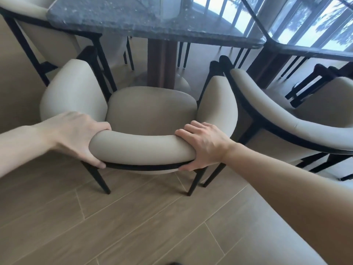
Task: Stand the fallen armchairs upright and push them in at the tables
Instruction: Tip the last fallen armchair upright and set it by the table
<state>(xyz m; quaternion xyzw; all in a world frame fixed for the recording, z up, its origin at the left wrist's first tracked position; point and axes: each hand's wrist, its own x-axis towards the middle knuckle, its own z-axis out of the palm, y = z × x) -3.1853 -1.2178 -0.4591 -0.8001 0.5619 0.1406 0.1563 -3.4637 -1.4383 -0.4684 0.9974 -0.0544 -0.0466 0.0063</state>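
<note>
A beige armchair (pixel 150 111) with a black frame stands upright on its legs, facing a dark stone table (pixel 152 25). Its seat front lies near the table's brown pedestal (pixel 162 62), and most of the chair is still out from under the top. My left hand (pixel 76 136) grips the left end of the curved padded backrest. My right hand (pixel 202 146) grips the right end of the same backrest, fingers over the top and thumb under the black rail.
A second beige armchair (pixel 286 121) stands close on the right, at a neighbouring dark table (pixel 309 44). A third chair (pixel 28 22) sits at the far left of the first table. Wood-plank floor (pixel 133 226) spreads out behind the chair.
</note>
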